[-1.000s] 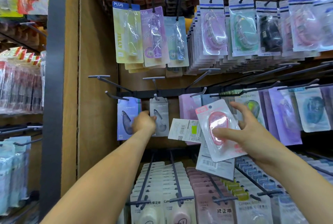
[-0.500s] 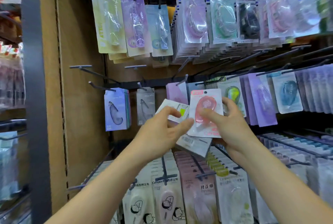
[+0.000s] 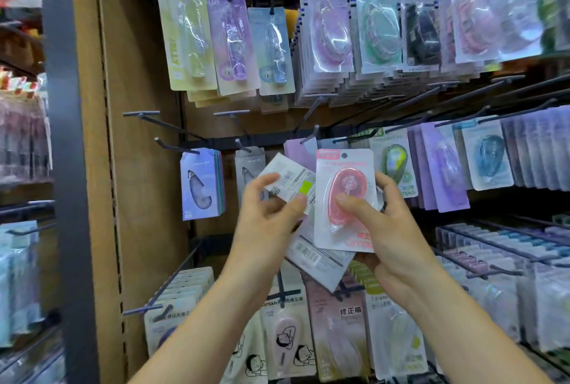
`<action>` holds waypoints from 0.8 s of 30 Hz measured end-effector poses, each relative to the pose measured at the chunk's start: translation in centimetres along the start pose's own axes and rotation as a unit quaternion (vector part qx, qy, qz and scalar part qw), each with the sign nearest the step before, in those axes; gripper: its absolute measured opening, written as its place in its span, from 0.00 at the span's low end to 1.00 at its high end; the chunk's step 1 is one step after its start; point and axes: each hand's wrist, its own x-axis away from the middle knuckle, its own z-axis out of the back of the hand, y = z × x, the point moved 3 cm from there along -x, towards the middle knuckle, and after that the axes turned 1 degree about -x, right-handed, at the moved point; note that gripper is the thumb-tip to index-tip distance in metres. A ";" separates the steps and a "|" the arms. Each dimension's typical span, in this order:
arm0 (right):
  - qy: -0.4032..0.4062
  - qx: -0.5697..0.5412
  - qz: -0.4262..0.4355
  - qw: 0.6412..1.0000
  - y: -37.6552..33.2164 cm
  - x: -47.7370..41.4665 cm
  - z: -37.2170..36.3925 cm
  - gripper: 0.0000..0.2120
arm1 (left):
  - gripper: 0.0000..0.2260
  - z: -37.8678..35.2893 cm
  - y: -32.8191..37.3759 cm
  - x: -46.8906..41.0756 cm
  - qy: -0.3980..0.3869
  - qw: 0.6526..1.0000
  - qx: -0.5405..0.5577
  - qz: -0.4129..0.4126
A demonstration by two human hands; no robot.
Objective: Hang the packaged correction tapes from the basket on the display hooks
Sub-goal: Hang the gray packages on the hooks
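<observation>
- A pink correction tape pack (image 3: pixel 347 195) is held upright before the display hooks (image 3: pixel 141 113) by the right hand (image 3: pixel 398 229), thumb curled across its front, with more packs (image 3: pixel 317 260) fanned behind.
- A white-backed pack (image 3: pixel 288 177) is pinched by the left hand (image 3: pixel 268 217).
- None of the held packs is hung yet; several hooks stand bare; the basket is not seen.

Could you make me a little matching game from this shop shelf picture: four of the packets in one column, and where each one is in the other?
1. pink pack
2. pack with green sticker
3. yellow PLUS pack
4. pale blue pack

A. hanging, top row, far left
B. held by the right hand
C. pinched by the left hand
D. hanging, middle row, far left

Pairs: 1-B, 2-C, 3-A, 4-D
</observation>
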 end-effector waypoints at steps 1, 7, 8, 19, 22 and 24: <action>-0.008 0.002 -0.003 1.000 -0.1 0.2 0.2 0.23 | 0.17 0.5 0.2 -0.4 0.035 0.999 0.034 0.005; -0.046 0.054 0.005 0.997 -1.0 1.0 1.1 0.26 | 0.13 2.7 0.8 -1.7 0.102 0.993 0.056 0.008; -0.038 0.060 0.007 0.997 -1.1 1.0 1.4 0.27 | 0.13 3.1 1.3 -1.4 0.122 0.990 0.066 -0.029; -0.096 0.100 -0.093 0.986 -1.1 2.2 0.1 0.05 | 0.09 4.1 2.5 7.0 -0.114 0.629 -0.444 -0.627; -0.105 0.091 -0.108 0.984 -0.3 2.5 -0.6 0.10 | 0.12 4.4 1.8 6.8 -0.106 0.652 -0.423 -0.620; -0.117 0.101 -0.105 0.982 0.3 2.4 -0.9 0.19 | 0.13 4.3 1.4 6.6 -0.089 0.700 -0.376 -0.601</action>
